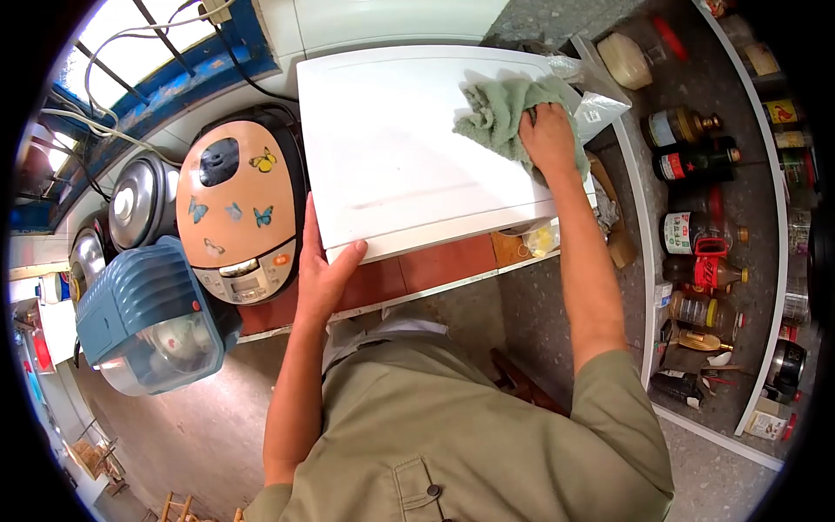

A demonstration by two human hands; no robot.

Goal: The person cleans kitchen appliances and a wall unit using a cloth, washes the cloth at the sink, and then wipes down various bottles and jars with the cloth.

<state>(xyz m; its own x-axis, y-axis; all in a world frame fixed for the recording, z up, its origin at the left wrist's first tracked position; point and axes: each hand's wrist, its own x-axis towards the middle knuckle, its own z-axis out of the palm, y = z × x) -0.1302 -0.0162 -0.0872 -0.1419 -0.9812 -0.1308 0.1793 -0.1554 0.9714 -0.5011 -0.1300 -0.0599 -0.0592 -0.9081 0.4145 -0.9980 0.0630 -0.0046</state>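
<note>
Right hand [551,139]: bunched on crumpled, pale-green fabric cloth [494,111], pressed to the far right of the top.
Left hand [327,277]: apart from right, braced round the near left corner, thumb on top.
White, flat-topped box [383,130]: at centre, on red-tiled bench [421,271].
Wiping: seems underway; faint grey streaks [404,202] left toward near edge; can't tell which areas are done.
Left side: peach-topped rice cooker with butterfly decals [237,187].
Right side: grey shelving [637,187] with bottles [687,233].
</note>
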